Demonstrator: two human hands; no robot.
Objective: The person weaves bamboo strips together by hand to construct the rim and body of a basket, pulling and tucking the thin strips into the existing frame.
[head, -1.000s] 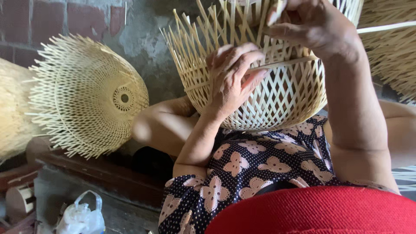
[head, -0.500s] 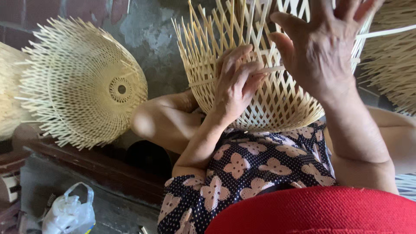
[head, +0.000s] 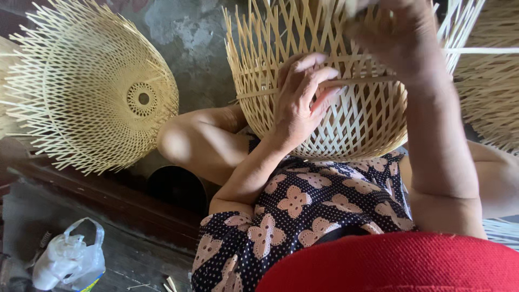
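Left hand: the left hand (head: 303,100) lies flat against the outer wall of the half-woven basket (head: 351,130), fingers (head: 316,81) bent and lying close together, pressing a flat bamboo strip (head: 367,82) against the weave.
Right hand: the right hand (head: 397,40) is up near the basket's open top, blurred; its fingers curl around the loose upright strips, but whether they pinch one cannot be told.
Basket: an open lattice of pale bamboo strips, its rounded bottom resting on the person's lap just above the dotted dress (head: 303,216), the mouth tilted up and away with loose strip ends sticking out all round.
Strip: it runs level across the basket wall from under the left fingers toward the right wrist.
Finished shade: a second woven piece (head: 97,92), dome-shaped with a small round ring at its centre and a fringe of loose ends, leans at the left against the grey wall (head: 189,32), well apart from both hands.
More weaving: another pale bamboo piece (head: 492,92) shows at the right edge, behind the right forearm.
Floor: a crumpled clear plastic bag (head: 67,262) lies at the lower left on the dark floor (head: 135,254).
Foreground: a red cap brim (head: 400,265) fills the bottom edge.
Knee: the person's bare knee (head: 186,143) is raised just left of the basket.
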